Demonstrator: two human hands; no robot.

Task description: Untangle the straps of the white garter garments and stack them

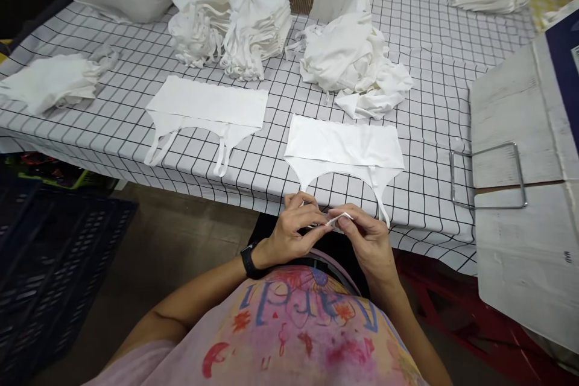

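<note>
Obs.: L hand [289,232] and R hand [368,238] meet just below the table [429,72] edge, close to the torso. Both pinch a small white strip [338,219], thumb and forefinger tips closed on it from either side. Can't tell whether the strip is joined to a garment.

Nearest piece: flat white garment [344,145] on the checked cloth, just beyond the hands, its thin straps hanging over the edge. A second garment [208,102] lies likewise to the L, well apart.

Handling (judgement only): strip is narrow and limp, so short pinches near the tips w/ light tension between the hands should keep it flat; a hard squeeze would likely crease it. Working close to the edge keeps it clear of the hanging straps.

Materials: fabric looks thin, smooth, matte, soft-draping; band edges straight, leg cut-outs curved. Folded stack [230,24] is neat, loose heap [348,54] crumpled. Table cover is glossy, black grid on white. Wire bracket [488,175] is rigid, shiny, rectangular, lying on pale card [520,102]. Black wristwatch [248,260] on L wrist.
</note>
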